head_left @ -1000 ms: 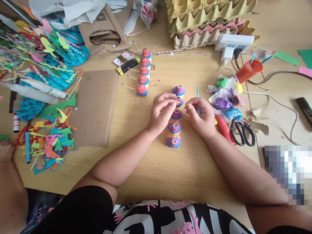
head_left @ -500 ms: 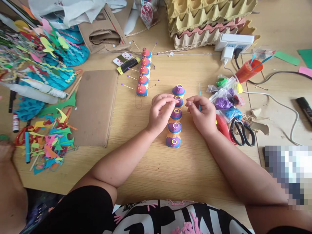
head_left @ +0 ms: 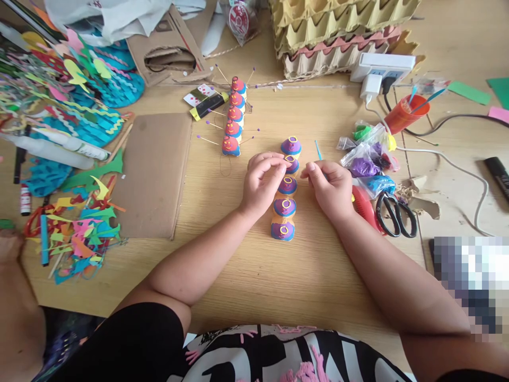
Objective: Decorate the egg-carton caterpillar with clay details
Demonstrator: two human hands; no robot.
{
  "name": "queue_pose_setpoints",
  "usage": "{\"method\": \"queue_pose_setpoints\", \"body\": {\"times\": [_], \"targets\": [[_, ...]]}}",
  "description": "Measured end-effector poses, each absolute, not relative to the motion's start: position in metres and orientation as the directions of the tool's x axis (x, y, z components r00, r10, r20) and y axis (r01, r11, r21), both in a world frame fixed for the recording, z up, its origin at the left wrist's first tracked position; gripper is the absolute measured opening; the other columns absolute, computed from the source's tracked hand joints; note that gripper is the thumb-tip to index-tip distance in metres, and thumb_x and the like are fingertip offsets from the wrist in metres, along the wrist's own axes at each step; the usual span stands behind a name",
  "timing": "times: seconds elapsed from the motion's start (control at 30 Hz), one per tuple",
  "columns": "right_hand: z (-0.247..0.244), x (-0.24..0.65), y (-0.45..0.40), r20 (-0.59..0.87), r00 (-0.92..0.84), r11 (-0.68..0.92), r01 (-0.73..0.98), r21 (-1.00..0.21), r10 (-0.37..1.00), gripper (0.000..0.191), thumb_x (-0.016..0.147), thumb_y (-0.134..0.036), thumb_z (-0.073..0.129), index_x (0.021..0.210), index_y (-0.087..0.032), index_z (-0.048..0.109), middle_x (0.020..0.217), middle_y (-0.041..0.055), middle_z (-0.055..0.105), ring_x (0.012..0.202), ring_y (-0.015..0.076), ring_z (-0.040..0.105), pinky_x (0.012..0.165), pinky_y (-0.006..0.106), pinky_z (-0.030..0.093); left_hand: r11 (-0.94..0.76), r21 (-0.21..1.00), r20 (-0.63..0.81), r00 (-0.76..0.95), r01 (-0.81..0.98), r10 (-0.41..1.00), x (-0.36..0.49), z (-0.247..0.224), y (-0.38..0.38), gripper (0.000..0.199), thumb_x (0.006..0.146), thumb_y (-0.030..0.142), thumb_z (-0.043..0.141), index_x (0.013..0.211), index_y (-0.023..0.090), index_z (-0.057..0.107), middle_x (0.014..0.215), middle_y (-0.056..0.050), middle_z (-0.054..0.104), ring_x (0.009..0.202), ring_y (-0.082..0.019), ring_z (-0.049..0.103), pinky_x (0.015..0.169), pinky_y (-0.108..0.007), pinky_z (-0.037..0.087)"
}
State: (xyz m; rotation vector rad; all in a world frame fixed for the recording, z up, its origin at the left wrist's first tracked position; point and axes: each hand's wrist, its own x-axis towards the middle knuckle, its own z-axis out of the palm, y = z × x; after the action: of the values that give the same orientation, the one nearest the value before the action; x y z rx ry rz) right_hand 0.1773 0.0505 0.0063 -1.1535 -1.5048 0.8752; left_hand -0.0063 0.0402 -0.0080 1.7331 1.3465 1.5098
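Note:
A row of egg-carton cups [head_left: 283, 208], painted purple and blue with yellow rings on top, stands on the table between my hands. My left hand [head_left: 262, 183] hovers over the left side of the row, thumb and fingertips pressed together; anything pinched there is too small to make out. To the right of the row, my right hand [head_left: 329, 187] is closed with the thumb against the index finger. A thin blue modelling tool [head_left: 318, 150] sticks up from behind its fingers, its lower part mostly hidden by the hand.
A finished-looking red and blue cup row [head_left: 234, 114] with stick legs lies beyond. Cardboard [head_left: 153, 175] and paper scraps [head_left: 85, 228] are left; clay bags [head_left: 368, 167], black-handled scissors [head_left: 395, 215] and an orange cup [head_left: 406, 113] right. Egg trays [head_left: 338, 34] are stacked behind. Another person's arm [head_left: 19, 307] shows left.
The blue tool in my right hand has tilted, its upper end swinging left. My right hand's fingers have shifted slightly; my left hand has barely moved.

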Motion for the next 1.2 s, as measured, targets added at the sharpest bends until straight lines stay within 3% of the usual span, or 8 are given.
{"method": "queue_pose_setpoints", "body": {"times": [0.13,0.3,0.57,0.73,0.93,1.2], "targets": [[-0.002,0.177,0.057,0.263,0.020,0.257,0.152,-0.954,0.965,0.037,0.092,-0.060,0.076,0.091,-0.023,0.077,0.075,-0.0004,0.073,0.057,0.0102,0.057,0.057,0.027,0.046,-0.383,0.839,0.447,-0.088,0.385,0.890,-0.006,-0.008,0.040,0.039,0.106,0.056,0.055,0.098,0.026,0.077,0.113,-0.006,0.076,0.122,-0.021,0.070,0.115,-0.040,0.054],[-0.010,0.175,0.062,0.241,0.047,0.239,0.044,-0.970,0.969,0.035,0.096,-0.060,0.070,0.100,-0.025,0.066,0.085,-0.0004,0.076,0.061,0.0093,0.064,0.058,0.025,0.052,-0.398,0.851,0.453,-0.094,0.342,0.886,-0.006,-0.008,0.040,0.039,0.105,0.057,0.057,0.097,0.025,0.078,0.111,-0.006,0.076,0.120,-0.021,0.070,0.114,-0.040,0.054],[-0.004,0.172,0.059,0.212,0.017,0.213,-0.098,-0.972,0.977,0.040,0.095,-0.064,0.070,0.097,-0.029,0.052,0.079,-0.0051,0.073,0.056,0.0091,0.064,0.056,0.025,0.054,-0.396,0.879,0.441,-0.138,0.264,0.887,-0.005,-0.011,0.041,0.035,0.102,0.056,0.063,0.095,0.026,0.079,0.110,-0.006,0.076,0.118,-0.022,0.070,0.113,-0.041,0.053],[-0.001,0.173,0.054,0.233,0.016,0.233,-0.002,-0.972,0.972,0.042,0.092,-0.064,0.074,0.088,-0.027,0.054,0.069,-0.0059,0.068,0.047,0.0088,0.054,0.048,0.027,0.043,-0.397,0.889,0.435,-0.149,0.226,0.888,-0.006,-0.012,0.043,0.031,0.102,0.053,0.065,0.095,0.026,0.080,0.109,-0.006,0.076,0.118,-0.022,0.070,0.112,-0.041,0.053],[-0.003,0.178,0.056,0.296,0.109,0.276,0.169,-0.946,0.949,0.050,0.087,-0.066,0.078,0.073,-0.025,0.052,0.056,-0.0067,0.054,0.052,0.0100,0.046,0.052,0.029,0.038,-0.386,0.899,0.420,-0.160,0.207,0.893,-0.005,-0.013,0.043,0.030,0.101,0.052,0.066,0.095,0.026,0.080,0.110,-0.006,0.077,0.116,-0.021,0.070,0.112,-0.040,0.053],[-0.003,0.176,0.059,0.213,0.088,0.209,0.055,-0.976,0.973,0.045,0.090,-0.066,0.075,0.083,-0.025,0.058,0.065,-0.0045,0.067,0.050,0.0090,0.056,0.049,0.025,0.045,-0.388,0.901,0.419,-0.155,0.193,0.895,-0.006,-0.014,0.044,0.029,0.101,0.052,0.067,0.096,0.026,0.079,0.109,-0.005,0.077,0.117,-0.021,0.070,0.112,-0.041,0.053]]}}
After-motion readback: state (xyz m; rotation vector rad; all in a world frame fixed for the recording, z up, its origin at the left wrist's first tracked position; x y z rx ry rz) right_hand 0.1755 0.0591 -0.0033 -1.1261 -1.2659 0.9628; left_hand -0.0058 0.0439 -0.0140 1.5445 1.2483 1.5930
